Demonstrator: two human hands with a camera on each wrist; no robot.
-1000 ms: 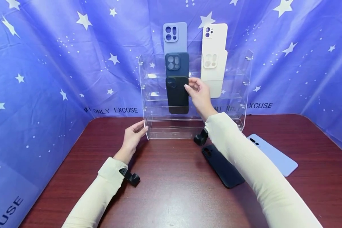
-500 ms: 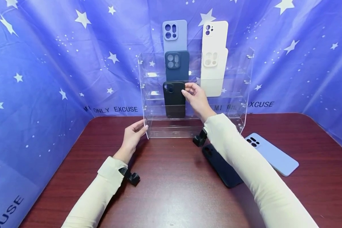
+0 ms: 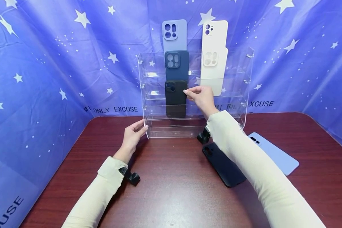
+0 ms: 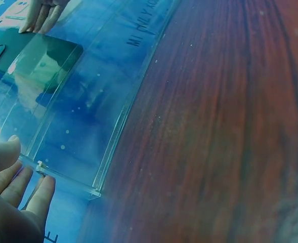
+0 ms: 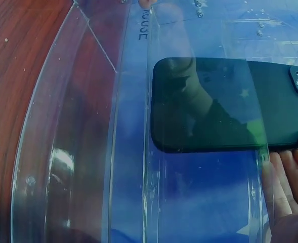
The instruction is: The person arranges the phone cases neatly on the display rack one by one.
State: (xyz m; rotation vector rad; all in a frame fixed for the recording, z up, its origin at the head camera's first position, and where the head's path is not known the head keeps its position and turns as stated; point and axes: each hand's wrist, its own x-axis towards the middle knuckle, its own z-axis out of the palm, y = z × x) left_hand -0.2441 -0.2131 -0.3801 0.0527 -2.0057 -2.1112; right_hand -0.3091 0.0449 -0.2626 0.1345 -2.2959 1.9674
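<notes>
A black phone case [image 3: 175, 99] stands upright on a lower tier of the clear acrylic display rack [image 3: 174, 132], behind a transparent lip. My right hand [image 3: 203, 98] pinches its right edge between thumb and fingers; in the right wrist view the thumb laps over the edge of the black case [image 5: 214, 106]. Down at the rack's left side panel, my left hand [image 3: 134, 134] grips the panel's edge, thumb on one face and fingers on the other. Behind the black case stand a dark blue case [image 3: 177, 71] and a light blue case [image 3: 180, 41].
Two pale cases, an upper one [image 3: 220, 34] and a lower one [image 3: 216, 77], stand on the rack's right. On the table [image 3: 171, 177], a dark case [image 3: 223, 167] and a light blue case [image 3: 279, 156] lie under and beside my right forearm. A starry curtain [image 3: 45, 79] surrounds the table.
The black case has moved down to a lower position on the rack, then slightly right and straighter. My right hand has gone down with it and shifted a little right. My left hand stays put.
</notes>
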